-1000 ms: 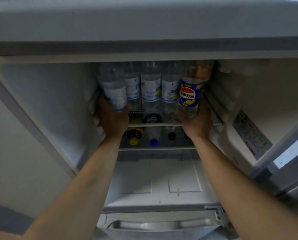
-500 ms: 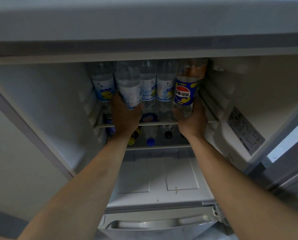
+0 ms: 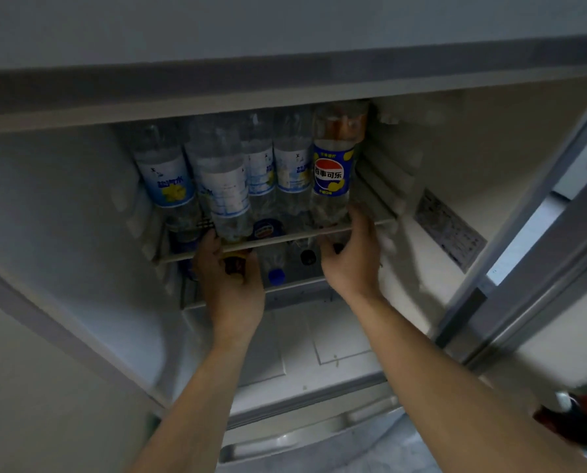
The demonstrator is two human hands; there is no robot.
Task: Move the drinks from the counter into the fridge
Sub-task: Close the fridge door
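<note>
Several clear drink bottles stand in a row on the fridge's upper shelf (image 3: 285, 238). The one second from the left (image 3: 222, 186) is tilted, with its base near the shelf's front edge. A Pepsi-labelled bottle (image 3: 331, 172) stands at the right end. My left hand (image 3: 232, 288) hangs just below the shelf edge with loosely curled fingers, its fingertips at the tilted bottle's base. My right hand (image 3: 352, 261) is at the shelf edge; its thumb touches the Pepsi bottle's base and its fingers reach under the shelf. Neither hand wraps a bottle.
Under the shelf lie more bottles, showing a blue cap (image 3: 276, 275) and a black cap (image 3: 307, 257). A pale drawer with a handle (image 3: 305, 435) sits at the bottom. The open fridge door (image 3: 524, 254) stands right. Blurred red-capped bottles (image 3: 579, 418) show at the lower right.
Both hands have slid down off the bottles to the shelf's front edge. The clear bottle and the Pepsi bottle now stand on the shelf by themselves.
</note>
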